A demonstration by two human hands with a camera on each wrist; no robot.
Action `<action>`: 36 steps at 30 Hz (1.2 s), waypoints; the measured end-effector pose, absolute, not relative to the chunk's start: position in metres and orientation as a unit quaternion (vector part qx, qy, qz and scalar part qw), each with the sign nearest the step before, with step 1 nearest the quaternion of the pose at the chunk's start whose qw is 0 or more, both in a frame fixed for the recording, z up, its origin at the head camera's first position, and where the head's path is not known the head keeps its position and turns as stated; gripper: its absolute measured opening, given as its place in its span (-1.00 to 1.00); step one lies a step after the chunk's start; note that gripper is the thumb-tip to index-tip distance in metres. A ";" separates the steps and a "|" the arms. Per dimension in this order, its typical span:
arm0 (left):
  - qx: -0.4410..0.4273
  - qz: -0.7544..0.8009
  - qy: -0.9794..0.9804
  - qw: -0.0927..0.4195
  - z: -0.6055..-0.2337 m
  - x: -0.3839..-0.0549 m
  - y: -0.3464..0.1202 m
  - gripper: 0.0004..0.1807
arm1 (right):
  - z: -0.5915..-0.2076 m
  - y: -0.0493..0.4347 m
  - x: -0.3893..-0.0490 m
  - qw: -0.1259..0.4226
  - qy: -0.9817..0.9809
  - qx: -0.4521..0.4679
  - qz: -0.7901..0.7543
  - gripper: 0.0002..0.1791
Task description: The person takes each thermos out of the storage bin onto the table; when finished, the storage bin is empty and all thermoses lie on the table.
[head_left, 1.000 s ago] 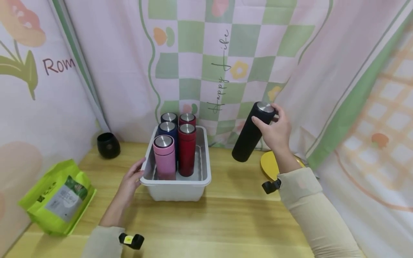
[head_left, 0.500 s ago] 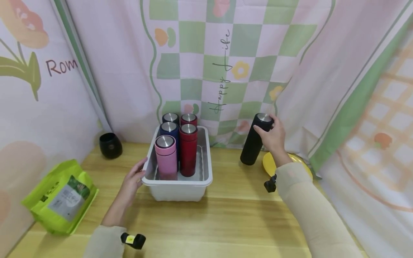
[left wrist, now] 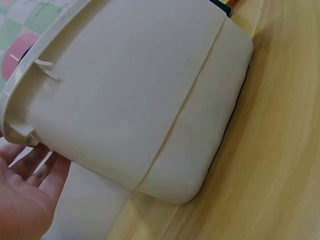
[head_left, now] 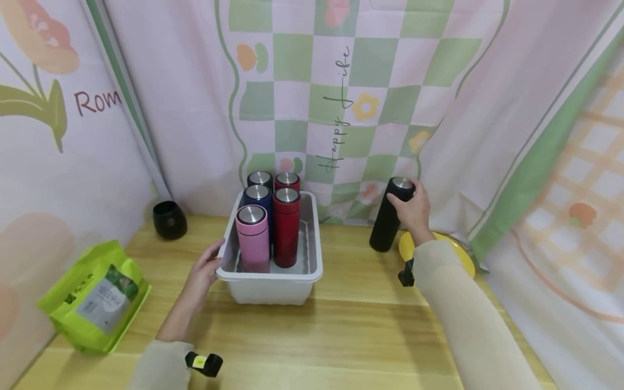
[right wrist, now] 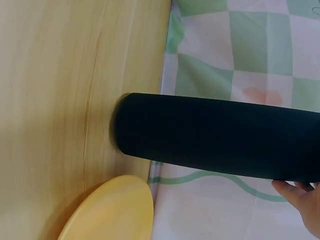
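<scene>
Near the back right of the table, my right hand (head_left: 413, 210) grips the upper part of a black vacuum flask (head_left: 385, 225) with a silver lid top. Its base is at or just above the wood; I cannot tell whether it touches. My left hand (head_left: 203, 271) holds the rim of a white plastic bin (head_left: 270, 290), with fingers (left wrist: 52, 172) curled under the rim in the left wrist view. Several flasks stand upright inside: a pink flask (head_left: 253, 244), a red flask (head_left: 286, 233), a dark blue flask (head_left: 258, 192), and black and red ones behind, mostly hidden.
A yellow dish (head_left: 458, 252) lies beside the black flask, partly behind my right wrist. A black cup (head_left: 169, 219) stands at the back left, and a lime-green bag (head_left: 99, 298) at the left. Printed curtains (head_left: 370, 141) border the wooden table (head_left: 341, 336).
My right hand has lowered the black flask toward the table and moved it slightly right, bringing it nearer to upright. My left hand stays on the bin's rim.
</scene>
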State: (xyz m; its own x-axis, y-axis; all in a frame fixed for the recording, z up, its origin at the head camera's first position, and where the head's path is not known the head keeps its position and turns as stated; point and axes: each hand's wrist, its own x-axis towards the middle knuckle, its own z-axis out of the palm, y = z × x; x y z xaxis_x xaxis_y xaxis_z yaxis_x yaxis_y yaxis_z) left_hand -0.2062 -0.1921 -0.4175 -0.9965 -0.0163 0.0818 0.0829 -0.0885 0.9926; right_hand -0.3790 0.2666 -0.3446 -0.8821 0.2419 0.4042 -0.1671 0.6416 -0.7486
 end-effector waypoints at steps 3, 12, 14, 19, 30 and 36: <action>-0.026 -0.738 -0.674 0.034 -0.418 -0.206 -0.190 -0.43 | -0.346 0.269 -0.381 0.238 -0.878 -0.019 0.415 -0.14; -0.027 -0.742 -0.669 0.032 -0.419 -0.208 -0.187 -0.43 | -0.348 0.270 -0.383 0.238 -0.875 -0.030 0.422 -0.15; -0.026 -0.742 -0.669 0.035 -0.418 -0.207 -0.187 -0.43 | -0.346 0.268 -0.383 0.238 -0.874 -0.032 0.423 -0.14; -0.024 -0.739 -0.672 0.035 -0.417 -0.206 -0.189 -0.43 | -0.346 0.267 -0.384 0.227 -0.877 -0.034 0.423 -0.13; -0.024 -0.740 -0.672 0.032 -0.417 -0.206 -0.190 -0.43 | -0.334 0.263 -0.379 0.218 -0.882 -0.035 0.416 -0.07; -0.032 -0.739 -0.671 0.044 -0.420 -0.206 -0.191 -0.42 | -0.314 0.253 -0.368 0.226 -0.889 -0.014 0.399 -0.08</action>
